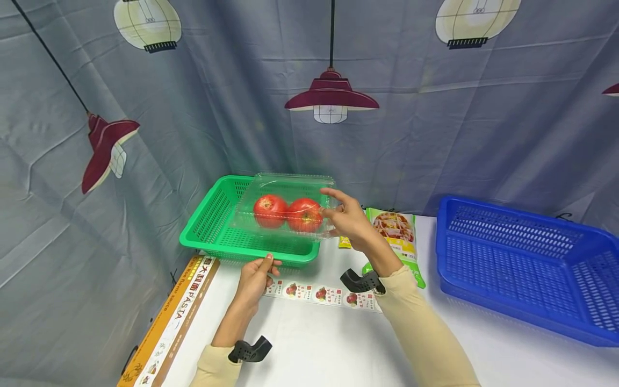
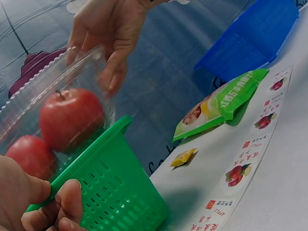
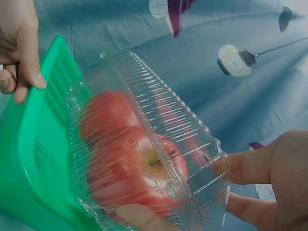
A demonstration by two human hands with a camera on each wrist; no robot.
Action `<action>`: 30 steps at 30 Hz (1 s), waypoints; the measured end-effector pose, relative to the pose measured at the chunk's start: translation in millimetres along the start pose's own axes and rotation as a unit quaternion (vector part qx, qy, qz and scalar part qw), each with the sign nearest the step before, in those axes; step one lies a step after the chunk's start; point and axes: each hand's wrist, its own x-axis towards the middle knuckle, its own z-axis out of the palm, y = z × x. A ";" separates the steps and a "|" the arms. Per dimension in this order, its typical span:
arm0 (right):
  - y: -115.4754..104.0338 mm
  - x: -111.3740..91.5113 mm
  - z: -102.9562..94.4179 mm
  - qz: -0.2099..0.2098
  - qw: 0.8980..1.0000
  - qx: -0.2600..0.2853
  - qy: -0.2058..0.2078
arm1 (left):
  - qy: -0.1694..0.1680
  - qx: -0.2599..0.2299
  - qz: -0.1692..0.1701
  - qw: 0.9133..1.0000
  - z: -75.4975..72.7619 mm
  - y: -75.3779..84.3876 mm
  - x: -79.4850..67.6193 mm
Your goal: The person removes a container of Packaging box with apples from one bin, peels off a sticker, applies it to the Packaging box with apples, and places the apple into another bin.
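My right hand point(image 1: 349, 217) grips the right end of a clear plastic clamshell box point(image 1: 246, 207), thumb on the near side and fingers around the far side. Two red apples point(image 1: 304, 215) lie inside the box, side by side. The box is over a green basket point(image 1: 200, 236) and tilted; whether it touches the basket's floor I cannot tell. With my left hand point(image 1: 253, 279) I pinch the basket's near rim between thumb and fingers, which the left wrist view shows closely at the green rim point(image 2: 91, 159).
A blue basket point(image 1: 512, 301) stands at the right. Behind my right forearm lies a green food packet point(image 1: 403, 236), with a small yellow sachet point(image 1: 344, 242) beside it. A strip of apple labels point(image 1: 321, 294) crosses the white table point(image 1: 309, 344). An orange pasta box point(image 1: 166, 317) lies along the left edge.
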 end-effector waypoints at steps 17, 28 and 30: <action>1.7 -37.3 -25.7 -0.016 1.000 0.002 0.019 | -0.003 -0.004 -0.001 1.000 -0.7 1.4 -1.8; 10.0 -74.0 -38.1 -0.037 0.999 -0.025 0.013 | 0.010 0.006 -0.002 1.000 -0.4 1.9 -1.9; 10.5 -81.6 -41.2 -0.035 0.999 -0.034 0.014 | 0.015 0.014 0.003 1.000 -0.1 1.3 -2.2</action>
